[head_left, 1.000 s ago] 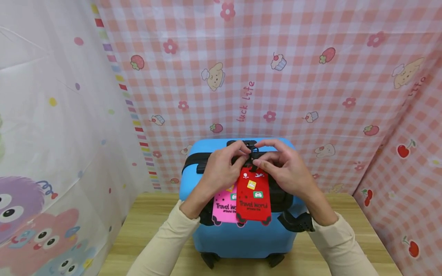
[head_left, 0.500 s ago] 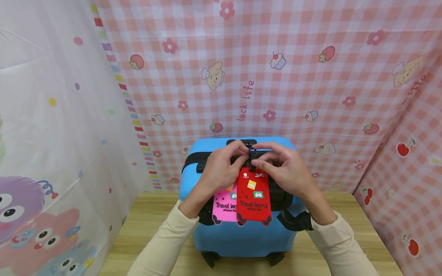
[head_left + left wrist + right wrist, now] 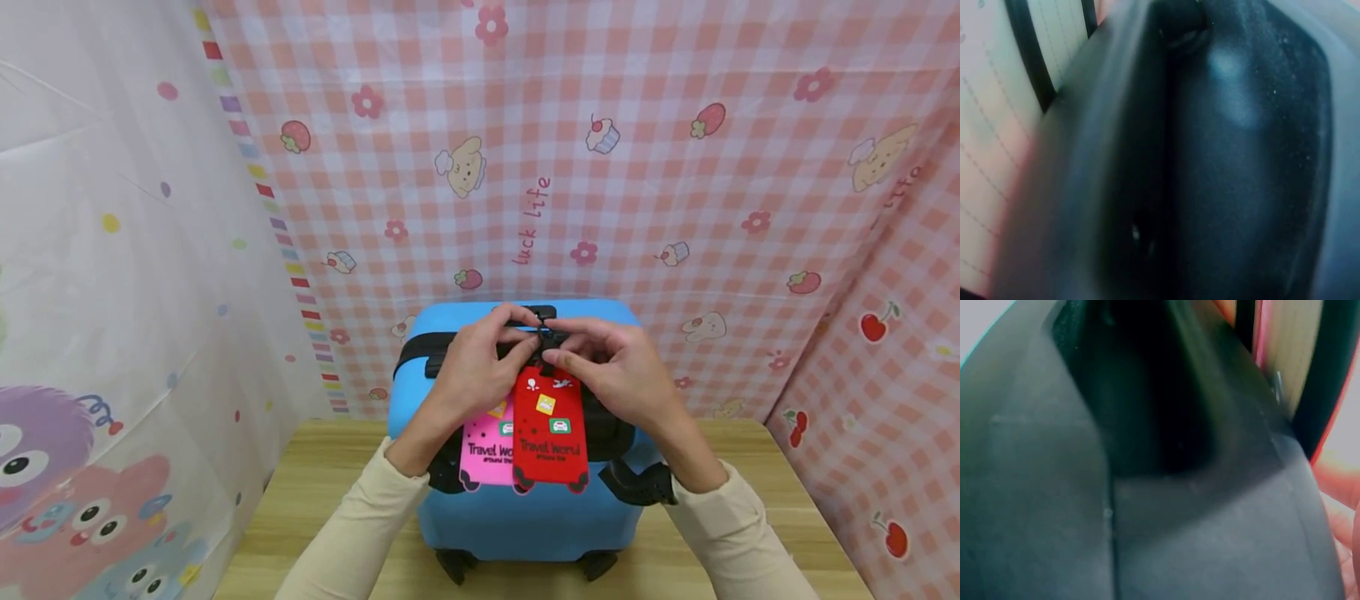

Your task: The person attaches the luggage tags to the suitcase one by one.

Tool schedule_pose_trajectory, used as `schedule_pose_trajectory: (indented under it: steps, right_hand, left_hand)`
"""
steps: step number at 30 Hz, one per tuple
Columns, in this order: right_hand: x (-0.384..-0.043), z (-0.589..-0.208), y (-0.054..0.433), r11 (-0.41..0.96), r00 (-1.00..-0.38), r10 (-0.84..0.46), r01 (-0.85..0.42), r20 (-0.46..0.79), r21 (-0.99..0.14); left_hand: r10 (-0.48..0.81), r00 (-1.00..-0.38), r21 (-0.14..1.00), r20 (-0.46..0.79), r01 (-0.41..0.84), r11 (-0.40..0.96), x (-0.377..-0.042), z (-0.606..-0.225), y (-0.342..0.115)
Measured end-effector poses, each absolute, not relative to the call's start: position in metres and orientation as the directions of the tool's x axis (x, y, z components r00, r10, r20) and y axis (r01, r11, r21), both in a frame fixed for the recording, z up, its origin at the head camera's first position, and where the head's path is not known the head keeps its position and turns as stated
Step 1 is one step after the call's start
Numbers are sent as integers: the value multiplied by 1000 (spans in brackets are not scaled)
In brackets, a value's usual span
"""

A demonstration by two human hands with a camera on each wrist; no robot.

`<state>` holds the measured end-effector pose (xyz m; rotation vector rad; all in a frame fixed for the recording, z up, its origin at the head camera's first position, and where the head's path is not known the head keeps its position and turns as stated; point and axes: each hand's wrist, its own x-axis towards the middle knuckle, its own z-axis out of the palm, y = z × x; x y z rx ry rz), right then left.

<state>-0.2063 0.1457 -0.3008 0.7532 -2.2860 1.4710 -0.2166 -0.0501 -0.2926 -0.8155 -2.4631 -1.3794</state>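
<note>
A blue hard-shell suitcase [image 3: 532, 525] stands on a wooden table. In front of its black side handle hang a red luggage tag [image 3: 551, 433] and, partly behind it, a pink luggage tag [image 3: 486, 454]. My left hand [image 3: 480, 362] pinches the black strap [image 3: 549, 337] above the red tag between thumb and index finger. From the other side my right hand [image 3: 618, 367] pinches the same strap, its fingertips close to the left ones. The fingers hide most of the strap and its fastening. A black moulded part [image 3: 1247, 187] fills much of the left wrist view, blurred.
The wooden tabletop [image 3: 300, 500] extends on both sides of the suitcase. Behind it hangs a pink checked cloth [image 3: 637, 200], and a white patterned cloth [image 3: 172, 275] is at the left. Black wrist straps [image 3: 641, 483] sit at my cuffs.
My right fingertips have shifted slightly left and down, closer to the left fingertips. The strap loop seen between them earlier is now mostly covered. Left hand, tags and suitcase stay about where they were.
</note>
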Motion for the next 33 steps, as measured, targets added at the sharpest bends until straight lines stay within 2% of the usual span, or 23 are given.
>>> schedule_pose_trajectory:
  steps: [5, 14, 28, 33]
  right_hand:
    - [-206, -300, 144, 389, -818, -231, -574, 526, -721]
    - [-205, -300, 144, 393, -810, -238, -585, 536, -710]
    - [-206, -302, 146, 299, -808, -249, -589, 535, -751]
    - [-207, -302, 146, 308, -813, -242, -582, 530, -752]
  left_hand:
    - [376, -827, 756, 417, 546, 361, -217, -293, -52]
    - [397, -809, 779, 434, 559, 286, -216, -294, -54]
    - [401, -793, 746, 459, 589, 312, -216, -294, -52]
    - [395, -795, 732, 461, 592, 337, -217, -294, -52]
